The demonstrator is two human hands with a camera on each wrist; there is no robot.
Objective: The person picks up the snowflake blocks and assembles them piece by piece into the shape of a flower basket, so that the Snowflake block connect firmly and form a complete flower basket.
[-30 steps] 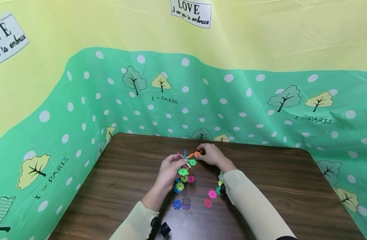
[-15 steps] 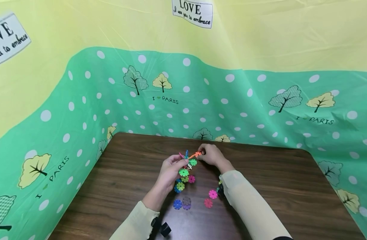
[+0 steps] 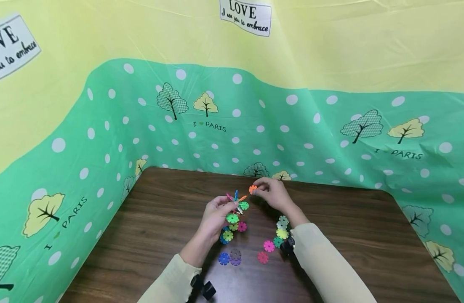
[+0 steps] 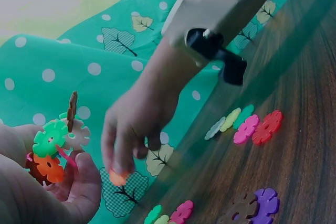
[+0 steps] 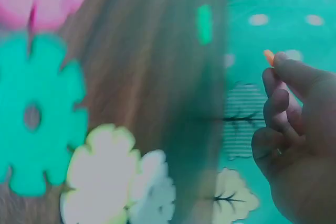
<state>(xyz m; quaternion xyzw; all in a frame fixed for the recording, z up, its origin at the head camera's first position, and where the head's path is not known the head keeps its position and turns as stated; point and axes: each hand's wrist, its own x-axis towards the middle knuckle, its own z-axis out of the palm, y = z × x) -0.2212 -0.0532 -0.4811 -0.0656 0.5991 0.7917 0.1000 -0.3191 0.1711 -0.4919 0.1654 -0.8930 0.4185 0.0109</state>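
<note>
My left hand holds a joined cluster of notched snowflake discs, in green, orange, white, brown and pink. Its thumb and fingers grip the cluster, and part of it is hidden in the palm. From the top, pink, blue and orange discs stick out edge-on in the head view. My right hand pinches a single orange snowflake disc between thumb and fingertips, a small gap to the right of the cluster. In the right wrist view, only an edge of this orange disc shows at the fingertips.
Loose snowflake discs lie on the brown wooden table: blue and purple ones in front, pink and red ones near the right forearm, and a yellow disc among others beside it. A patterned cloth hangs behind.
My right hand has drawn the orange disc up and right, away from the cluster it overlapped half a second ago. The right sleeve has shifted right, uncovering several discs. The left hand stays put.
</note>
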